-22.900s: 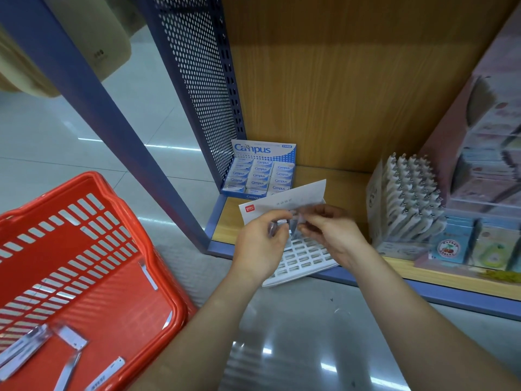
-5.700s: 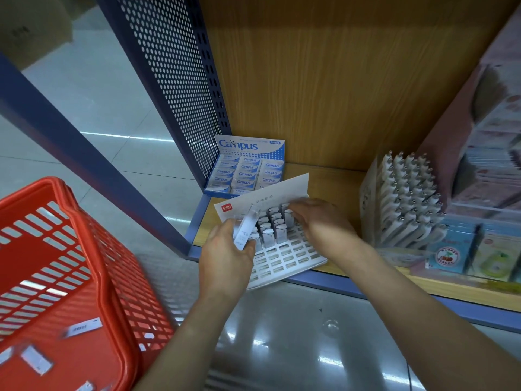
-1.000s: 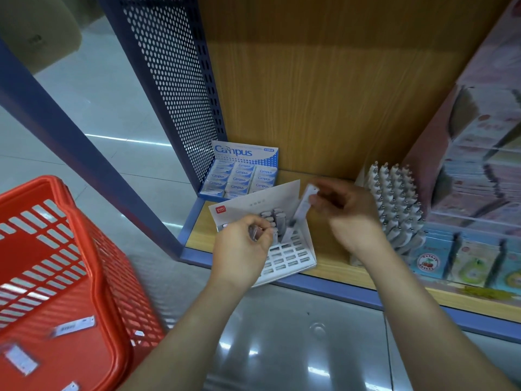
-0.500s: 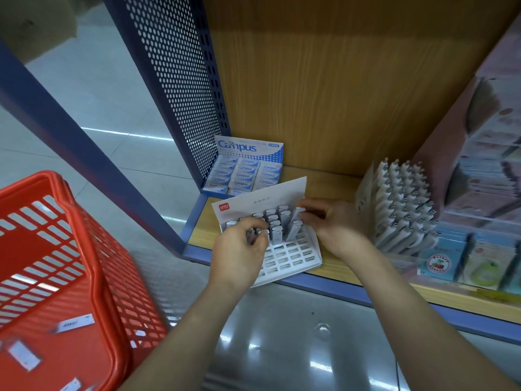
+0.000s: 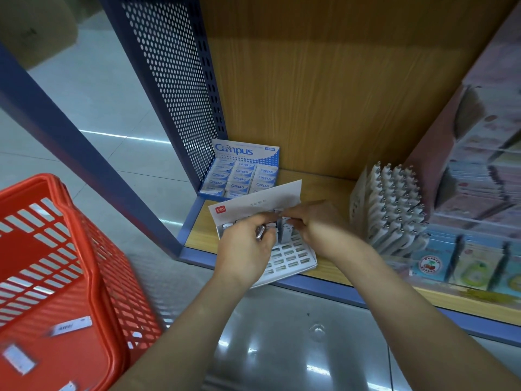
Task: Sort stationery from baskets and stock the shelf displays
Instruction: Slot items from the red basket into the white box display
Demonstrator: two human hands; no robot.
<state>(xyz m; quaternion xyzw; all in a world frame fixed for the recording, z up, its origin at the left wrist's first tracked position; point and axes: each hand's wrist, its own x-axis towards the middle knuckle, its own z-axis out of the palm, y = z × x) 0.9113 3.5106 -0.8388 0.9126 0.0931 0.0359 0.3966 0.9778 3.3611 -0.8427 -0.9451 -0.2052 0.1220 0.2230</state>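
Note:
A white slotted display box (image 5: 290,259) with a raised lid flap sits at the front of the wooden shelf (image 5: 335,187). Several small grey-white packets (image 5: 285,234) stand in its back rows. My left hand (image 5: 245,251) is curled over the box's left side and grips a bunch of small packets. My right hand (image 5: 313,221) pinches the top of one packet at the back rows. Fingertips of both hands meet there. A red basket (image 5: 70,277) at lower left holds a few loose flat packets (image 5: 70,328).
A blue Campus eraser box (image 5: 242,173) stands behind the display box against the perforated blue side panel (image 5: 174,88). A block of upright pens (image 5: 392,213) and pastel boxes (image 5: 476,179) fill the shelf's right. Grey floor lies below.
My right hand came down from holding a packet in the air to the box's back rows, then shifted left to meet my left hand. The left hand stayed over the box.

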